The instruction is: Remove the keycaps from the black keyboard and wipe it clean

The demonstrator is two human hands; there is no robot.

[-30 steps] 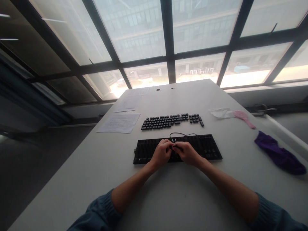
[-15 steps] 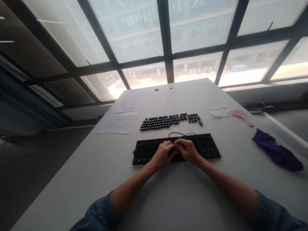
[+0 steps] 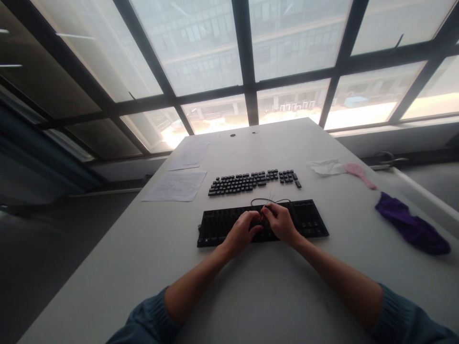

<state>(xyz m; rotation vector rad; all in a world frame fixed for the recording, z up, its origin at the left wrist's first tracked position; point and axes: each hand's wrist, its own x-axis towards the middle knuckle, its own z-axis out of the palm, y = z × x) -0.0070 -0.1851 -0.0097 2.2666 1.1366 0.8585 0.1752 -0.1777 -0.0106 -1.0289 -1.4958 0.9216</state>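
A black keyboard (image 3: 308, 217) lies across the white table in front of me; most of its left part looks stripped of keycaps. Both hands are together over its middle. My right hand (image 3: 282, 223) pinches a small tool with thin wire ends (image 3: 271, 197) sticking up past the fingers, perhaps a wire keycap puller. Touching or almost touching those fingertips, my left hand (image 3: 242, 231) is curled, with thumb and fingers closed around something too small to make out. Loose black keycaps (image 3: 236, 183) are laid out in rows just beyond the keyboard.
The keyboard's black cable (image 3: 258, 199) loops behind it. Printed paper sheets (image 3: 175, 185) lie at the left. To the right are a white tissue (image 3: 324, 167), a pink brush-shaped object (image 3: 359, 175) and a purple cloth (image 3: 412, 224) near the table edge. Large windows stand beyond.
My right hand has risen slightly and turned, so the wire ends now point up and away. The left fingers have shifted a little. The keyboard and loose keycaps stay put.
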